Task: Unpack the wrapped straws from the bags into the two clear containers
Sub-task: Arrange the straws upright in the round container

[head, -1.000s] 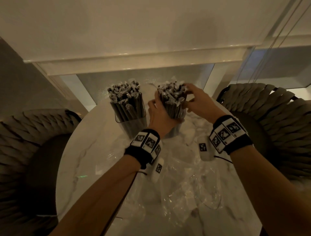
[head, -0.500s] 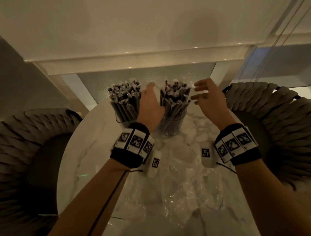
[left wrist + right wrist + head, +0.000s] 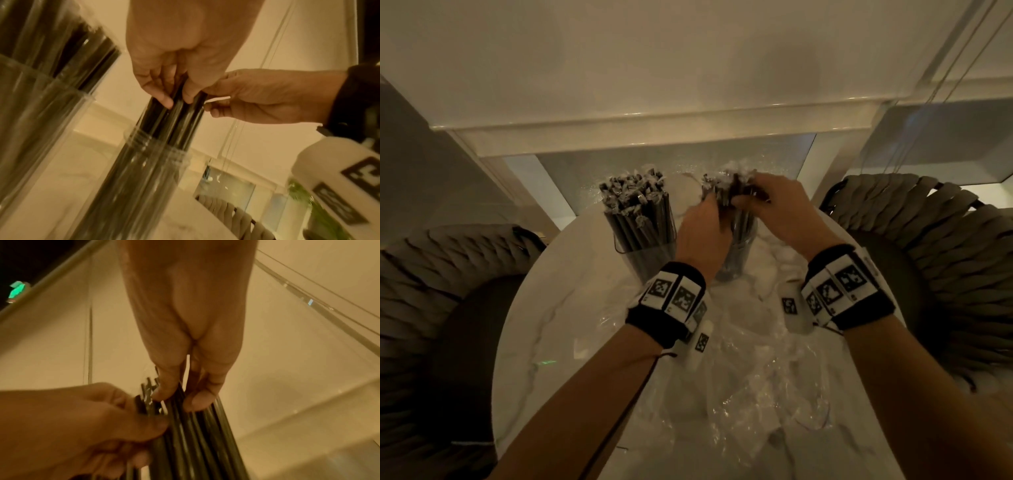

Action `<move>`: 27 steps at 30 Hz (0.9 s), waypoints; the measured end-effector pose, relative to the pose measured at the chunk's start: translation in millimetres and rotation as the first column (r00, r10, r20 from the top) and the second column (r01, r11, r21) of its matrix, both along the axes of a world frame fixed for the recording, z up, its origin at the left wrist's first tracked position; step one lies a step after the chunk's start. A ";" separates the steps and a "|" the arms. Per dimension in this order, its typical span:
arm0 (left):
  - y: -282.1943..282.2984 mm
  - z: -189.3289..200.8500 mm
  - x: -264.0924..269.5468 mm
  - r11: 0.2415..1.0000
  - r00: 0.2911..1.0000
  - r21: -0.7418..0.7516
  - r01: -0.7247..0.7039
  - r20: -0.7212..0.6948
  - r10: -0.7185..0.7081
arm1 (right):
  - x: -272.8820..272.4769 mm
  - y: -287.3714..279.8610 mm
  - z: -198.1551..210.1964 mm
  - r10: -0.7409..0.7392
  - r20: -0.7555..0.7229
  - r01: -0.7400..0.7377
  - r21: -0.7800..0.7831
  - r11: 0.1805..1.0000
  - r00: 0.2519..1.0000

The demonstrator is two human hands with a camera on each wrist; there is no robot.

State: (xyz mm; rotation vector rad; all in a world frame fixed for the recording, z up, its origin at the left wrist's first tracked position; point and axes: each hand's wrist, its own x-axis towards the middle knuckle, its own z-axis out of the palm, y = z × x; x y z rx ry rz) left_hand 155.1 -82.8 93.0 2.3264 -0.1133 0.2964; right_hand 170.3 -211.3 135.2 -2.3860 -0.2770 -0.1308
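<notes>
Gripping the straw bundle [image 3: 729, 192] standing in the right clear container [image 3: 736, 253] on the far table [image 3: 544, 308], I curl my left hand [image 3: 703, 233] and right hand [image 3: 777, 205] round it, apparently to settle it upright beside the full left container [image 3: 643, 253], emptied bags [image 3: 739, 377] near me

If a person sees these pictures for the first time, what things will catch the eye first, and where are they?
First, both hands meet at the far side of the white table: the left hand and right hand grip the dark wrapped straws standing in the right clear container. Just left of it, the other clear container stands untouched, packed with straws. Nearer the person, crumpled clear bags cover the table.
</notes>
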 end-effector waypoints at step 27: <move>4.0 -20.8 1.7 0.999 0.983 -0.019 -0.038 -0.183 0.034 | 3.2 -11.4 -33.1 0.071 -0.126 -0.094 -0.190 0.977 0.989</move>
